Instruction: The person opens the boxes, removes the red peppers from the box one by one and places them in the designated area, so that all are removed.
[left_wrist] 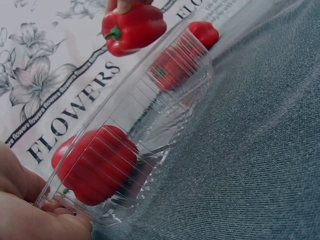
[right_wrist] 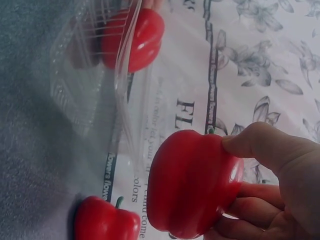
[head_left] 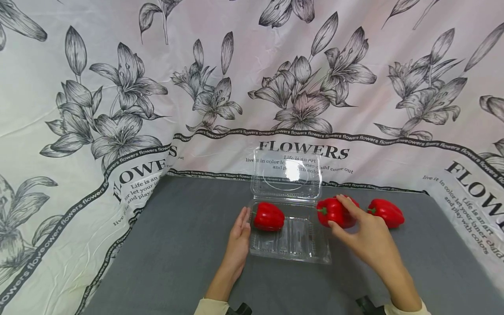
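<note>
An open clear plastic clamshell container [head_left: 303, 245] stands on the grey surface with its lid raised at the back. Inside its left part lies a red bell pepper [head_left: 269, 217]. My left hand [head_left: 236, 245] holds the container's left edge, the rim lying between thumb and fingers [left_wrist: 35, 186]. My right hand [head_left: 370, 236] grips a second red bell pepper [right_wrist: 195, 185], thumb on one side and fingers on the other. This pepper hangs in the air over the container's right edge, green stem toward the left in the head view.
A third red bell pepper [head_left: 386, 213] lies on the grey table [head_left: 177, 245], right of the right hand. Behind and at both sides hangs a white flower-printed cloth [head_left: 212, 153], close behind the raised lid [head_left: 286, 175].
</note>
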Demonstrator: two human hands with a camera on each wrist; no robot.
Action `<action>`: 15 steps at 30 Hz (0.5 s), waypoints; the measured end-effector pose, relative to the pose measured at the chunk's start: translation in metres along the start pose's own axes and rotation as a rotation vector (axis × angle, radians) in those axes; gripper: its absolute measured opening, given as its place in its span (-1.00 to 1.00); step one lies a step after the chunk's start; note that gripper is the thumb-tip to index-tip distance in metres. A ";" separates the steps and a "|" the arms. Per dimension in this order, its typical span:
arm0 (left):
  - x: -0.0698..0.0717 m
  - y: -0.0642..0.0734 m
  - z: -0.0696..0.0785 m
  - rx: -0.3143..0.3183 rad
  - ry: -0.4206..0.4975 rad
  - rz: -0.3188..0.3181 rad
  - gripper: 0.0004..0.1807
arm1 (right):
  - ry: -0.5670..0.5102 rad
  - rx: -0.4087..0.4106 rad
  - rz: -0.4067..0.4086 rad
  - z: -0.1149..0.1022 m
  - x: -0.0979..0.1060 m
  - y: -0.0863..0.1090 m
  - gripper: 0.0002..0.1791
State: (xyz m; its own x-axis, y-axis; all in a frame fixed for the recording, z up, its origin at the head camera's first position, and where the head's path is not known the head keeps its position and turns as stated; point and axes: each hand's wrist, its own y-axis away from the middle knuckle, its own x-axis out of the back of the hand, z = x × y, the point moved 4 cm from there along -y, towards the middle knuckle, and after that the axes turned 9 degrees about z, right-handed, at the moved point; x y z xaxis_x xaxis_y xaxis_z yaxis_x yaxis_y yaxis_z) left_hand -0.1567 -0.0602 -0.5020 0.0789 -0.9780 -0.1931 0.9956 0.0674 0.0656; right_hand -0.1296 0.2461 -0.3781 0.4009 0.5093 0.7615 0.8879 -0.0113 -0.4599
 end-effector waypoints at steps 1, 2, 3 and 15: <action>0.000 0.000 0.000 0.001 0.001 -0.001 -0.34 | -0.001 0.003 0.008 0.001 0.000 0.000 -0.25; 0.000 0.000 0.000 0.001 0.001 -0.002 -0.34 | 0.000 0.005 0.013 0.003 0.001 0.000 -0.25; -0.001 0.000 0.001 0.000 0.000 -0.003 -0.34 | 0.001 0.005 0.014 0.004 0.001 0.001 -0.25; -0.002 0.000 0.002 0.004 -0.011 0.003 -0.34 | 0.045 -0.068 -0.055 0.019 0.004 0.005 -0.19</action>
State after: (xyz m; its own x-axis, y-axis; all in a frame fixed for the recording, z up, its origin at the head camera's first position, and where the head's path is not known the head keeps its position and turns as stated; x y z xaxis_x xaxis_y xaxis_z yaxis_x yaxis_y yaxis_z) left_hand -0.1569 -0.0590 -0.4998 0.0814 -0.9800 -0.1818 0.9951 0.0697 0.0700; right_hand -0.1278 0.2646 -0.3857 0.3592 0.4720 0.8051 0.9217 -0.0438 -0.3855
